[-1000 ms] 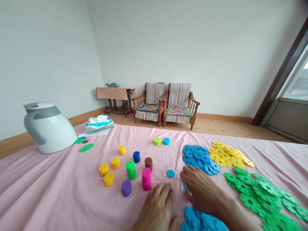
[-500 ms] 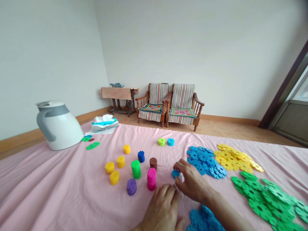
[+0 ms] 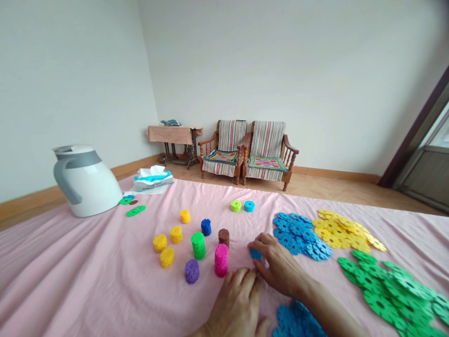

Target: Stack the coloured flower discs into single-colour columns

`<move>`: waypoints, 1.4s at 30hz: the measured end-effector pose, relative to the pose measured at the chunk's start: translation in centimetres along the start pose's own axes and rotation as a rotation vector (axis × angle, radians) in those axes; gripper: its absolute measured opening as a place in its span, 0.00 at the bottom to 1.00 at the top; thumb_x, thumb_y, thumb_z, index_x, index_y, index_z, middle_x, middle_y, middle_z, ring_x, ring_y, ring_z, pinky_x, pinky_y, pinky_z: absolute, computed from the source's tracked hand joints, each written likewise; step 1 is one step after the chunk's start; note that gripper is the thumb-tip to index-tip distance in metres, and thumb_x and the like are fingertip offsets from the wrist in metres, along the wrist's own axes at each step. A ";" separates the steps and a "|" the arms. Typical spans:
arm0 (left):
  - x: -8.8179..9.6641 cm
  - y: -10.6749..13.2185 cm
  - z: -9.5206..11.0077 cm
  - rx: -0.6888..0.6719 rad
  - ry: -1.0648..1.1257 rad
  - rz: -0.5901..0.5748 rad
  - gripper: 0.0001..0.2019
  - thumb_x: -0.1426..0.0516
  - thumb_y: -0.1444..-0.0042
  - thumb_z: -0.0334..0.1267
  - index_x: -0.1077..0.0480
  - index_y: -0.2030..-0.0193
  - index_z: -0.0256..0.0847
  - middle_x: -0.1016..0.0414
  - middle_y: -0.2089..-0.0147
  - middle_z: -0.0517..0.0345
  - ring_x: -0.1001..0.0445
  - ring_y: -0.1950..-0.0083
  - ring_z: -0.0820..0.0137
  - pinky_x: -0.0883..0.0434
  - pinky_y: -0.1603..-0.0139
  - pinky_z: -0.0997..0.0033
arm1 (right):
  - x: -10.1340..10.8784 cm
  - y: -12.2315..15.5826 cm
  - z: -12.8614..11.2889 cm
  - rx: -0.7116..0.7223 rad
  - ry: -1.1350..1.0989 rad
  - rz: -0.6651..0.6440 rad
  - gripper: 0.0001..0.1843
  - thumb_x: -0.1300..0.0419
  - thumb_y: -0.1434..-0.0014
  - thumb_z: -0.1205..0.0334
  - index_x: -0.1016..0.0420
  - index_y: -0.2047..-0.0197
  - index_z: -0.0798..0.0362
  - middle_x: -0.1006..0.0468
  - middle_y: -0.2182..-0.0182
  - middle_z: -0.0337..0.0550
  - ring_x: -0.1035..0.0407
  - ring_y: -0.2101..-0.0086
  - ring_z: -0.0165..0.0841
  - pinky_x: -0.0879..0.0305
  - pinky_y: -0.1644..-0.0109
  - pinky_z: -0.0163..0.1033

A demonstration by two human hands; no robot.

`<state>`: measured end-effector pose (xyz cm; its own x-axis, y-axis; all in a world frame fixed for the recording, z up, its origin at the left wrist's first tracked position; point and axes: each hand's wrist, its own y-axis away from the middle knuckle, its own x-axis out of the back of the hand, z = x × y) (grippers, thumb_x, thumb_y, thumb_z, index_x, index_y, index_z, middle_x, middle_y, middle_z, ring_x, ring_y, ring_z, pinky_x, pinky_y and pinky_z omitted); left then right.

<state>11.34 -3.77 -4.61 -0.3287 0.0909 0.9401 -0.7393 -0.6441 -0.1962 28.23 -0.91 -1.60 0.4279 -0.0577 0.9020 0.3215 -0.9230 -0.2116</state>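
Observation:
My right hand curls its fingers and thumb round a small stack of blue notched discs standing on the cloth. My left hand rests just nearer to me, palm down, its bent fingers on the cloth and its thumb apart; nothing shows in it. Left of the hands stand a pink disc stack and, behind it, a brown stack. Farther left are a green stack, a purple stack and a dark blue stack. Loose blue discs lie under my right forearm.
Several short yellow stacks stand at the left. Lime and light blue stacks sit farther back. Piles of blue, yellow and green discs spread rightward. A white jug and tissue box stand far left.
The fingers of my right hand have shifted slightly left and reach farther over the blue stack, covering more of it. My left hand stays in place.

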 end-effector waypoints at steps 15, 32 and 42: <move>0.2 0.0 -0.2 -0.010 -0.033 -0.013 0.27 0.43 0.47 0.41 0.37 0.41 0.33 0.33 0.42 0.43 0.36 0.43 0.53 0.36 0.43 0.53 | 1.2 0.1 0.5 -0.026 -0.027 -0.015 0.12 0.46 0.44 0.65 0.26 0.57 0.51 0.28 0.58 0.46 0.34 0.56 0.36 0.39 0.52 0.39; 0.3 0.1 -0.1 -0.019 -0.014 -0.011 0.26 0.44 0.44 0.46 0.36 0.42 0.32 0.35 0.40 0.42 0.37 0.41 0.52 0.38 0.40 0.52 | 3.2 2.0 3.4 -0.212 0.135 -0.210 0.11 0.48 0.56 0.69 0.33 0.66 0.55 0.27 0.64 0.48 0.33 0.63 0.38 0.43 0.61 0.40; 0.6 0.0 -0.1 0.015 0.039 -0.062 0.27 0.44 0.45 0.43 0.38 0.40 0.34 0.34 0.41 0.44 0.38 0.42 0.54 0.39 0.40 0.53 | -0.3 0.0 0.9 -0.135 -0.064 0.090 0.08 0.47 0.53 0.69 0.36 0.66 0.53 0.30 0.68 0.42 0.35 0.66 0.33 0.42 0.63 0.36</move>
<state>11.08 -3.63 -4.04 -0.3051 0.1603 0.9387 -0.7504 -0.6473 -0.1334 28.86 -0.59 -2.22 0.5045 -0.1220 0.8547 0.1644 -0.9583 -0.2338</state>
